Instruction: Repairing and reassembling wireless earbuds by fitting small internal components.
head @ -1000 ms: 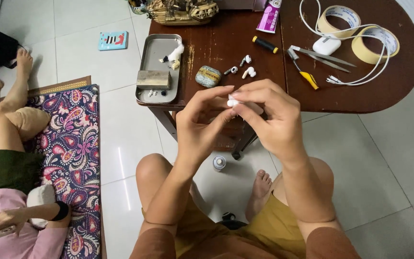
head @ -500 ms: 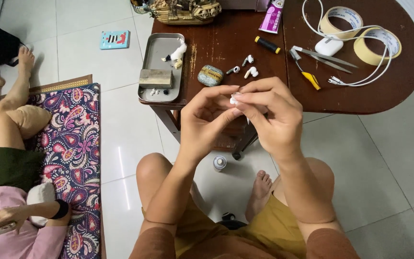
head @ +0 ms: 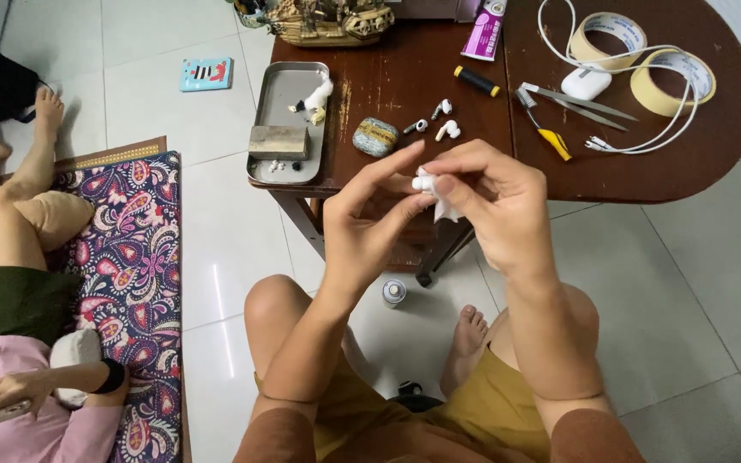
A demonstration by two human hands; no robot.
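Compared with a second ago, the left hand (head: 370,231) loosens its pinch: its index finger now stretches out straight toward one o'clock, where it was curled against the thumb before. The small white earbud (head: 424,181) now sits between the left thumb and the right hand (head: 495,206), with a scrap of white tissue (head: 446,210) showing beneath it. Both hands sit slightly nearer the wooden table (head: 645,163) edge at twelve o'clock.

This looks like a room in a home. A patterned rug (head: 135,283) lies on the white tile floor (head: 671,309) at the left, where a person sits. A dark wooden table (head: 645,171) fills the top.
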